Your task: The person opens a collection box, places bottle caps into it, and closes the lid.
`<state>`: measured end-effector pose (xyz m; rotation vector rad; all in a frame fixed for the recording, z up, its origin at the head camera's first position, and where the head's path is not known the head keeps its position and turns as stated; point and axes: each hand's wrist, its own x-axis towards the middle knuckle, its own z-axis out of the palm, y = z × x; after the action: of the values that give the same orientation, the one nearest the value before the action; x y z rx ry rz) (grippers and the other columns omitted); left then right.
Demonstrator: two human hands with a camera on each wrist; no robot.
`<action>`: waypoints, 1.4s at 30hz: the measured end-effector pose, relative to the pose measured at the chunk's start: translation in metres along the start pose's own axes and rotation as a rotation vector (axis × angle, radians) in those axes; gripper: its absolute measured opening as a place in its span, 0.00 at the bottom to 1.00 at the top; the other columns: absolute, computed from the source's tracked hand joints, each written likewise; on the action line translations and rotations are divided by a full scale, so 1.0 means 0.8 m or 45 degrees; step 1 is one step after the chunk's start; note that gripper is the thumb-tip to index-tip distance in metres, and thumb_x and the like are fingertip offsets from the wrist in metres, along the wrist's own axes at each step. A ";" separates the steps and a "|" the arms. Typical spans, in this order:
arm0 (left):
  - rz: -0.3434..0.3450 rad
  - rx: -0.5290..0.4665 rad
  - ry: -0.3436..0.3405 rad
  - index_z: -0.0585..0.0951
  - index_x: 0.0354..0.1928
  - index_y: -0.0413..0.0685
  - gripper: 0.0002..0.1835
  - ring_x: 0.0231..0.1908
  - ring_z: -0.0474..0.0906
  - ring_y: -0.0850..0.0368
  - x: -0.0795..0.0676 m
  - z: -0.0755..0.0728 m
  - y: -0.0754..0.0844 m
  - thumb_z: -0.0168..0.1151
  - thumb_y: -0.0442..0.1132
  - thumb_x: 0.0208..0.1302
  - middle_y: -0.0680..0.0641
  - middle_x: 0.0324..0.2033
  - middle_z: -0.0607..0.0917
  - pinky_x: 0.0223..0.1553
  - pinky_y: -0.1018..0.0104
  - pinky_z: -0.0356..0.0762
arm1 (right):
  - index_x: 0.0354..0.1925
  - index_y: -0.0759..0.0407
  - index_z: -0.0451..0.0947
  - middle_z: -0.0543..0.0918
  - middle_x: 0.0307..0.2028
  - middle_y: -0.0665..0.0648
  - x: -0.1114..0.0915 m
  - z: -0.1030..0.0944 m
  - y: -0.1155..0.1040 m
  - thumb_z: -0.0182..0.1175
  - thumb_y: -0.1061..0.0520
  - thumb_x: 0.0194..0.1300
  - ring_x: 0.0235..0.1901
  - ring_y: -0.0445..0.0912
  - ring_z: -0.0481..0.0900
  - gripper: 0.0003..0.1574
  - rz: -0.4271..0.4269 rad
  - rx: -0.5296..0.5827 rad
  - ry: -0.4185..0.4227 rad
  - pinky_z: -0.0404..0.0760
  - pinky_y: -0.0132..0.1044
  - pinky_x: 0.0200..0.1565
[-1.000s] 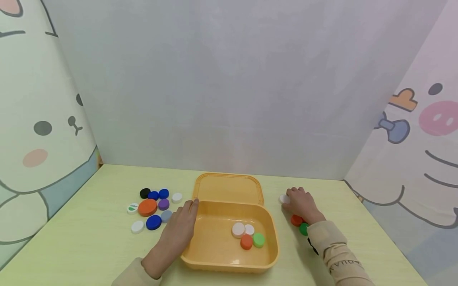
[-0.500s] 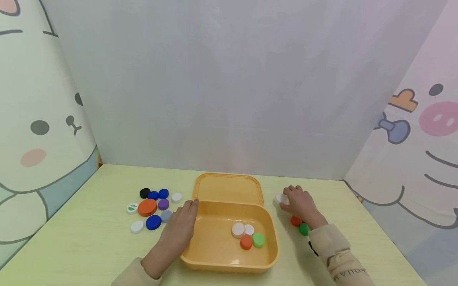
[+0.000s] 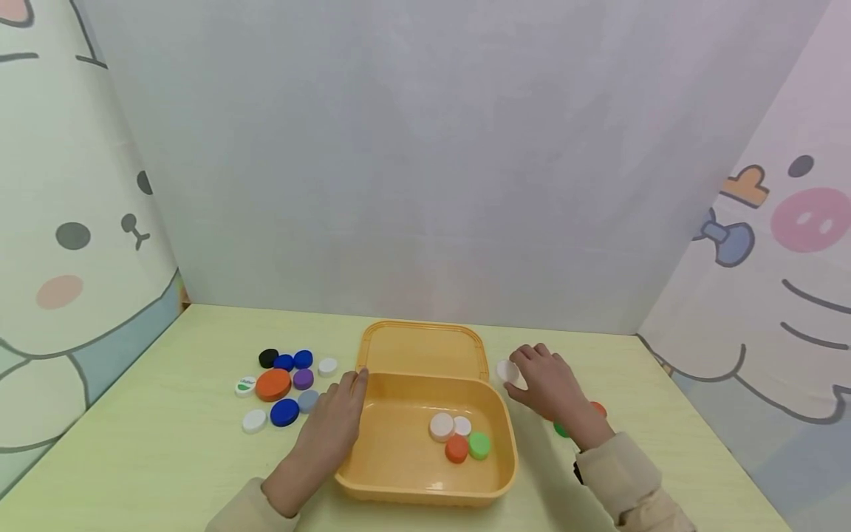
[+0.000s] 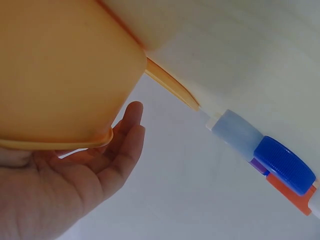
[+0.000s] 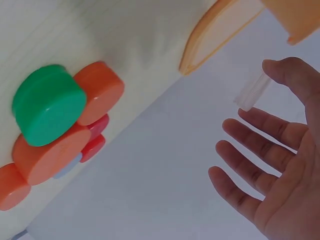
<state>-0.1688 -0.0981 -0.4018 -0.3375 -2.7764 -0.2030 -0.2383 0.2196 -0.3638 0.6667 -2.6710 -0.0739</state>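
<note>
Between the thumb and index finger of my right hand is a white bottle cap, pinched at its edges. The hand's other fingers spread out loosely in the right wrist view. This cap is held up beside the lid's right end. My left hand rests along the left rim of an orange-yellow plastic box, fingers relaxed; its thumb is hidden in the left wrist view. Inside the box lie a pale pink cap, a small white cap, a red cap and a light green cap.
The box's lid lies flat behind it. Left of the box is a group of caps, among them a large orange cap and a blue cap. Under the right forearm lie several more, including a green cap.
My right hand has lifted the white cap and carried it left toward the lid, away from the red and green caps. The left hand stays on the box rim.
</note>
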 end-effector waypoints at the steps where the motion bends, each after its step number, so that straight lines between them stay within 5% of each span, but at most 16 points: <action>1: 0.001 -0.001 0.003 0.66 0.60 0.38 0.28 0.38 0.74 0.48 0.000 0.000 0.000 0.60 0.29 0.56 0.39 0.52 0.73 0.40 0.58 0.78 | 0.38 0.58 0.75 0.78 0.39 0.54 -0.001 -0.002 -0.004 0.67 0.47 0.49 0.37 0.49 0.71 0.22 -0.013 -0.004 0.012 0.73 0.41 0.32; 11: -0.006 0.007 0.012 0.66 0.60 0.39 0.29 0.39 0.74 0.48 -0.001 0.001 0.001 0.61 0.29 0.55 0.39 0.52 0.73 0.40 0.58 0.78 | 0.37 0.57 0.76 0.79 0.39 0.52 -0.009 -0.018 -0.044 0.69 0.46 0.46 0.39 0.48 0.74 0.23 -0.150 -0.020 0.109 0.74 0.39 0.35; 21: -0.005 0.007 0.028 0.66 0.60 0.38 0.29 0.39 0.74 0.48 0.000 0.000 0.002 0.61 0.29 0.55 0.39 0.51 0.73 0.40 0.59 0.78 | 0.41 0.53 0.76 0.78 0.41 0.50 -0.018 -0.016 -0.080 0.66 0.40 0.48 0.40 0.45 0.71 0.26 -0.239 0.016 -0.062 0.74 0.38 0.38; 33: -0.029 -0.008 -0.017 0.65 0.61 0.39 0.29 0.41 0.74 0.47 0.000 0.001 0.003 0.61 0.29 0.56 0.39 0.53 0.72 0.42 0.57 0.78 | 0.38 0.50 0.76 0.77 0.38 0.48 -0.026 0.001 -0.107 0.66 0.39 0.48 0.42 0.45 0.71 0.23 -0.456 0.029 -0.069 0.75 0.39 0.44; 42: -0.031 -0.006 -0.015 0.65 0.61 0.39 0.29 0.40 0.74 0.48 0.000 0.000 0.003 0.61 0.29 0.56 0.39 0.52 0.73 0.41 0.58 0.78 | 0.42 0.49 0.75 0.77 0.41 0.47 -0.027 0.004 -0.115 0.65 0.40 0.50 0.41 0.43 0.69 0.24 -0.516 0.034 -0.135 0.70 0.36 0.38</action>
<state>-0.1680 -0.0960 -0.4018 -0.3077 -2.7934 -0.2143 -0.1811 0.1481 -0.3877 1.2347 -2.5960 -0.1872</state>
